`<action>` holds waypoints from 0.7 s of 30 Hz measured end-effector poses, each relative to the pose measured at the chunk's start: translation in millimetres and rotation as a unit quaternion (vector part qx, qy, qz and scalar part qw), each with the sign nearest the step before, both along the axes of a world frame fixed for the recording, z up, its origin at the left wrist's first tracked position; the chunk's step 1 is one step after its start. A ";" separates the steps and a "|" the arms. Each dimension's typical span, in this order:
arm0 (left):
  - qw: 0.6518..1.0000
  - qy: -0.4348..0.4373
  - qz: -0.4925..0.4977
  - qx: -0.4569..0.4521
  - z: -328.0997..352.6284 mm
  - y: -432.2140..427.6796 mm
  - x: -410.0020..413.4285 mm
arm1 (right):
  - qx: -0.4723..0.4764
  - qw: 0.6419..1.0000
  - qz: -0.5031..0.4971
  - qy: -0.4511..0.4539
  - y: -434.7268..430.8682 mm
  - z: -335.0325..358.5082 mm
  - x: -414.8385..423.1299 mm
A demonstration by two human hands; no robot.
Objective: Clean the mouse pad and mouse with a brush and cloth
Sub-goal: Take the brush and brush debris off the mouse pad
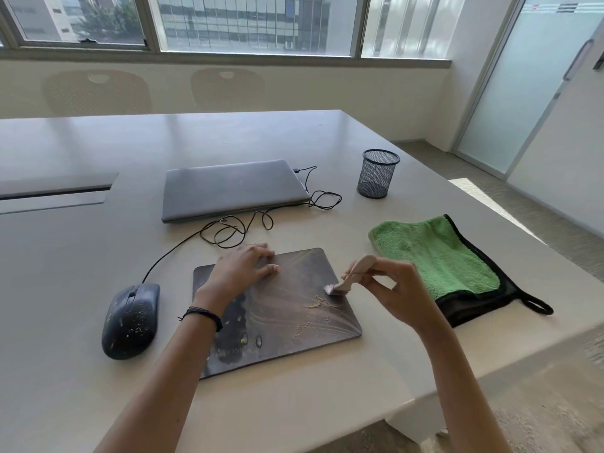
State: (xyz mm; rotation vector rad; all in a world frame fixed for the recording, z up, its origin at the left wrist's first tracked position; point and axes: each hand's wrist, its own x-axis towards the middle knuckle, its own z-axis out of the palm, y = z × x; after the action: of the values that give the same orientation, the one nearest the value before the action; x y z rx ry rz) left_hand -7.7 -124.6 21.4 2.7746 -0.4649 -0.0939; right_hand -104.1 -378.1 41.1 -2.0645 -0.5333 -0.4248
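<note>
Brushing step in hand: left hand flat, steadying mouse pad; right hand pinches brush beside crumbs; next, likely sweep them off right edge.

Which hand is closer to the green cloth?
The right hand, holding the brush, is just left of the green cloth. The left hand lies flat on the mouse pad, farther left.

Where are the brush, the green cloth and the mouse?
brush (357,270), head view, on its wooden handle.
green cloth (434,253), head view, on its fluffy middle.
mouse (130,322), head view, on its speckled back.
</note>
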 end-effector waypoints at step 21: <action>0.997 -0.024 -0.075 -0.003 -3.9 -2.3 0.2 | 0.034 0.998 -0.010 -0.051 8.9 -7.5 5.0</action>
State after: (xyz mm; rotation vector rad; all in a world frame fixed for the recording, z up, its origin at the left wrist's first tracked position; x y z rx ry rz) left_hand -7.5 -127.0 17.5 2.7374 -0.6855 -0.0595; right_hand -99.2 -369.2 33.6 -1.9923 -0.5526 -0.5560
